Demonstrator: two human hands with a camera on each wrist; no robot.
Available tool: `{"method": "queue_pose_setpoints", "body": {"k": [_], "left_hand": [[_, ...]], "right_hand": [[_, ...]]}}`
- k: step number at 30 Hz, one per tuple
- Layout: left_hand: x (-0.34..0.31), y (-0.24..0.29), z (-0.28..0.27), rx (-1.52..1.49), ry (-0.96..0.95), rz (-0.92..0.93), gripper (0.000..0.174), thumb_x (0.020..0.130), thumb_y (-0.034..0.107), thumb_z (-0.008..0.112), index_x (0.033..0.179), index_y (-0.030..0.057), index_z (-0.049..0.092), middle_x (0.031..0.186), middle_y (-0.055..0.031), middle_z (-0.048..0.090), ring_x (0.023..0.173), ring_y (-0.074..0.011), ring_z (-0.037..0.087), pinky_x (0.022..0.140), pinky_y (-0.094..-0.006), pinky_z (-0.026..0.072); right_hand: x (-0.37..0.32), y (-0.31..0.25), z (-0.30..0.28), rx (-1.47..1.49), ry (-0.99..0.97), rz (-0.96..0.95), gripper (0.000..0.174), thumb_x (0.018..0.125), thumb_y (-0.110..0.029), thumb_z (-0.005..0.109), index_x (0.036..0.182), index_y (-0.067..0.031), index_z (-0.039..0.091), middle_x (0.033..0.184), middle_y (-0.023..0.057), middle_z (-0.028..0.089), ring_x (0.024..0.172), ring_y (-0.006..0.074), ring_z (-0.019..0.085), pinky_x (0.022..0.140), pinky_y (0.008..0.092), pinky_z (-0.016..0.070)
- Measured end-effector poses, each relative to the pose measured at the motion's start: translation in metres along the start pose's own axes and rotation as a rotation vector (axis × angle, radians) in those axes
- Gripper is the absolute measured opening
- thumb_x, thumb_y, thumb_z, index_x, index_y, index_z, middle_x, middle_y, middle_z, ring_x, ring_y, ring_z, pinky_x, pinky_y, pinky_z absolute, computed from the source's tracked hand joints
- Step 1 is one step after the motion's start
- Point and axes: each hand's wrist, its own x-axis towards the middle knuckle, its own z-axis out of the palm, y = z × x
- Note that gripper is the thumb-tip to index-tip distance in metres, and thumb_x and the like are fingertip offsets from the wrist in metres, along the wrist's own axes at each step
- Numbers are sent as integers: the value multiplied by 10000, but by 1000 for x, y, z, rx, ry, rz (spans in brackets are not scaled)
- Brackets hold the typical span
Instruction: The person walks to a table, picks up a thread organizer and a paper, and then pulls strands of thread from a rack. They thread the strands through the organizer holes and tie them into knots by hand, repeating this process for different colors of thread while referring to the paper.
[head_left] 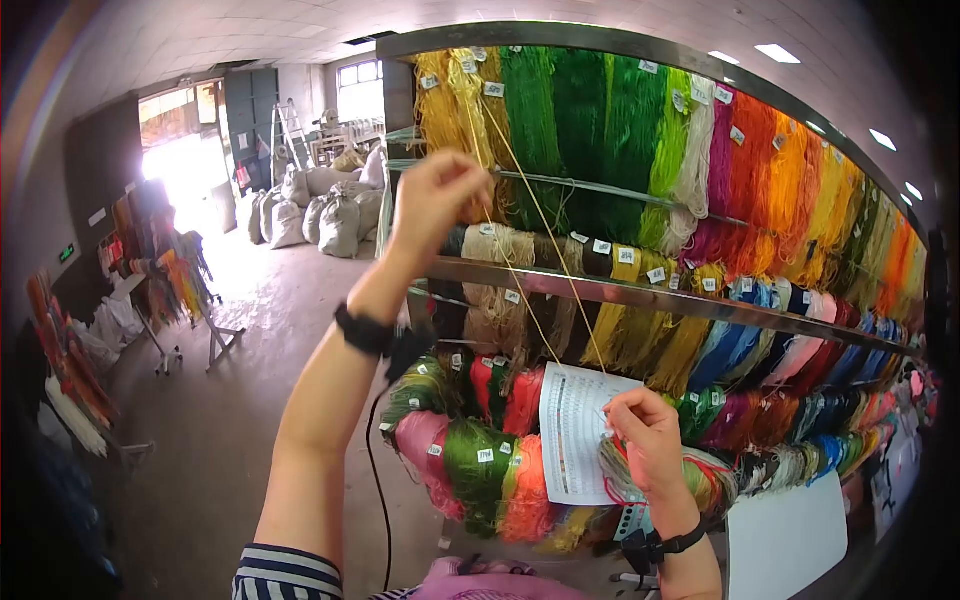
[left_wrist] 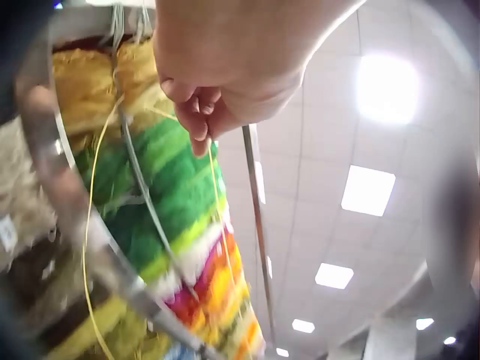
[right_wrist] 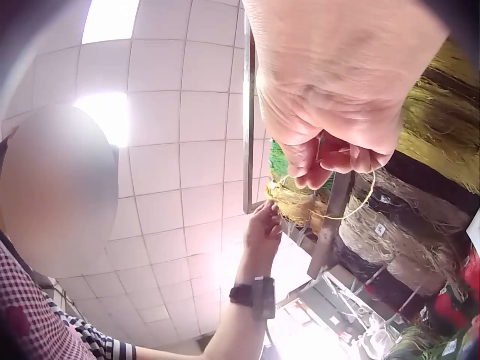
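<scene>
My left hand (head_left: 440,195) is raised at the upper left of the rack, and its curled fingers pinch a thin yellow thread (left_wrist: 215,180). The thread comes down from the pale yellow skein (head_left: 468,95) on the top bar. Lower and to the right, my right hand (head_left: 648,435) pinches the lower part of this yellow thread (head_left: 575,285) between thumb and fingers. A loop of the thread (right_wrist: 367,199) curves out from the right fingertips in the right wrist view. Behind that hand, a printed sheet (head_left: 572,430) with rows of small marks hangs against the skeins.
Labelled skeins in many colours, among them green ones (head_left: 560,130), fill the rack's metal bars (head_left: 620,285). A white board (head_left: 790,530) stands at lower right. Stuffed sacks (head_left: 340,220) lie by the bright doorway. A black cable (head_left: 372,490) hangs beside my left arm.
</scene>
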Motion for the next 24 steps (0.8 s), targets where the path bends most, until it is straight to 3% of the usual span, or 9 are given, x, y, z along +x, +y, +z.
{"method": "queue_pose_setpoints", "body": {"k": [5,8,11,13,16,18,20,22,24], "left_hand": [[-156,11,72,242,-209,143,94,846,96,678,864,8,708,702,-97,672,588,-104,626,536,-267,495],[-218,8,100,237,-267,18,62,821,79,688,848,28,712,679,-87,661,551,-162,620,521,-282,489],[-249,3,117,159,-344,-83,62,819,72,691,859,32,716,673,-94,655,546,-170,618,507,-287,481],[-259,5,128,82,-343,58,58,819,76,699,851,33,720,679,-96,658,554,-171,621,507,-293,478],[-265,11,140,132,-399,-40,61,815,85,714,849,35,723,694,-98,665,570,-172,630,522,-288,482],[-269,9,151,21,-374,-30,101,825,89,717,903,27,727,697,-91,671,584,-135,628,541,-264,482],[-271,15,154,-79,-494,-429,127,853,105,699,949,23,721,761,-75,688,635,-84,625,559,-257,485],[-284,-8,154,-90,-545,-426,177,877,114,679,1039,44,705,868,-59,690,720,-47,609,611,-236,490],[-274,-12,140,81,-518,-653,219,897,88,628,1111,61,665,861,-28,668,732,-74,590,681,-256,502]], "right_hand": [[9,16,4,-238,0,-83,109,899,-56,645,969,17,686,884,59,673,870,109,601,787,237,453],[5,19,3,-27,-111,28,124,896,-45,641,986,27,688,954,85,688,953,125,601,827,250,456],[-12,15,-4,103,-71,116,121,895,-44,638,966,42,684,935,93,688,859,140,612,804,272,472],[-19,9,-8,69,-55,131,112,890,-40,638,951,45,678,913,100,685,811,139,609,780,272,474],[-27,4,-16,-231,-155,115,113,895,-52,640,936,37,696,884,87,693,808,137,641,759,262,506],[-35,4,-27,94,-166,78,92,931,-104,604,876,-31,618,795,66,650,789,151,619,792,299,508],[-47,-12,-43,455,-263,-61,196,954,-235,598,869,-73,527,721,25,552,701,132,538,710,300,484],[-76,-35,-72,510,-109,-12,297,952,-356,585,864,-96,471,677,-3,443,616,107,418,578,260,393],[-111,-45,-118,137,222,-82,256,974,-311,562,889,-85,476,667,-22,410,550,76,338,485,232,265]]}}
